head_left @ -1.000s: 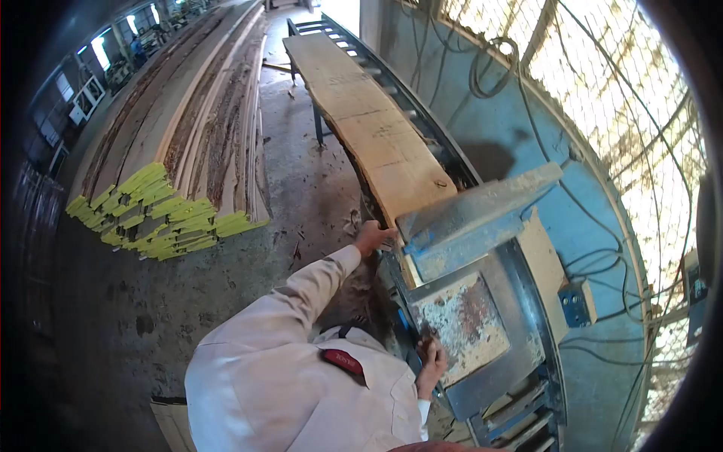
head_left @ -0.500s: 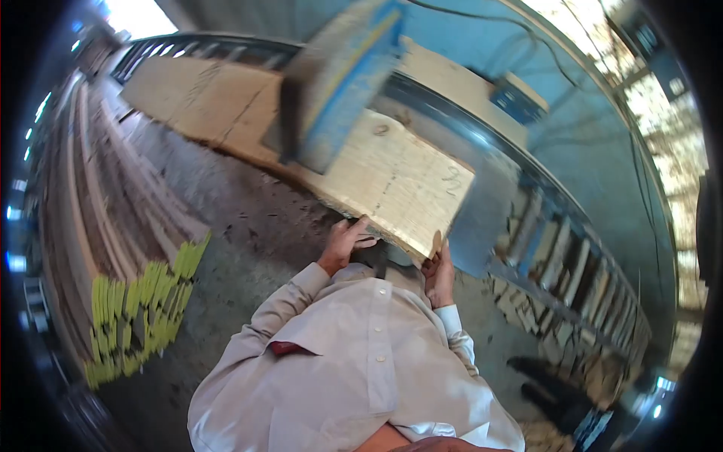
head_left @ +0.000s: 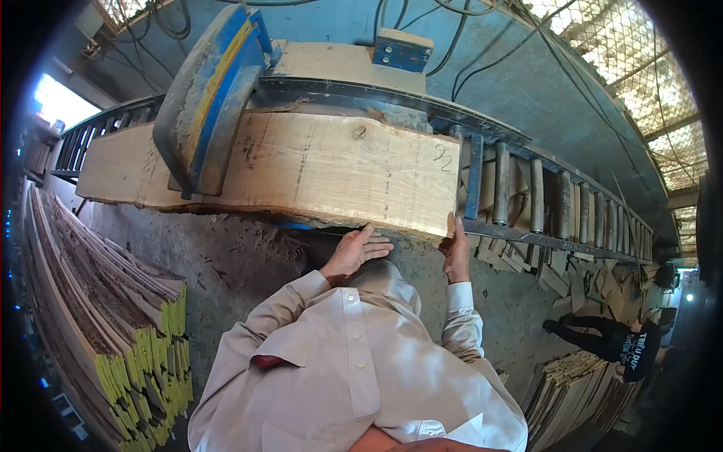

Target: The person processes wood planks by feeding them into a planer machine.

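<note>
One long, pale wooden plank with a dark bark edge [head_left: 339,173] is lying just beyond both hands, extending to either side of the blue-and-yellow metal guard [head_left: 215,113]. Right of that guard, the left hand [head_left: 350,252] is opening wide at the bark edge; farther right of it, the right hand [head_left: 456,252] is pinching the plank's near corner.

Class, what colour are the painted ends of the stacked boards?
Yellow-green ends, clearest in the head view.
</note>
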`<state>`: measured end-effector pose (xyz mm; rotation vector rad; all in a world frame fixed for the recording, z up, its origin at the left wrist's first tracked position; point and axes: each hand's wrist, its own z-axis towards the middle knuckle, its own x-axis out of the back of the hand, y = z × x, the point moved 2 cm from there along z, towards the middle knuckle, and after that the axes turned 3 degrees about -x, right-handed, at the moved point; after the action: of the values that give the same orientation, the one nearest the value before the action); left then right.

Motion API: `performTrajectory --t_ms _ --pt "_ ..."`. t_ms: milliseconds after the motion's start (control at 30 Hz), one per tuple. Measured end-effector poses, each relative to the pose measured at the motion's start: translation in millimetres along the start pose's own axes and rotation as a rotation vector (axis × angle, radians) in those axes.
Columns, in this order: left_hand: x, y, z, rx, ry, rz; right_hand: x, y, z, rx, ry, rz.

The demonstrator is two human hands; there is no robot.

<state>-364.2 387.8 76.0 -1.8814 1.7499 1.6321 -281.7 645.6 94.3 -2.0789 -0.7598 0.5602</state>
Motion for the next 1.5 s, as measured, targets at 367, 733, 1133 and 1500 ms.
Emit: performTrajectory --t_ms 367,733,1133,1500 --pt "-26.8 11.4 61.8 0.135 0.024 0.515 62.8 -101.1 72.1 0.861 0.508 -0.750" --pt "133.3 21.4 -114.8 -0.210 0.675 0.126 -67.5 14.6 26.9 0.975 0.229 -1.179" --pt "367.3 256.8 -169.5 -1.029 1.441 0.155 -121.2 50.7 56.4 0.808 0.628 -1.448" --pt "427.2 330.4 -120.8 -0.917 1.727 0.311 -115.6 61.4 64.2 0.664 0.877 -1.465"
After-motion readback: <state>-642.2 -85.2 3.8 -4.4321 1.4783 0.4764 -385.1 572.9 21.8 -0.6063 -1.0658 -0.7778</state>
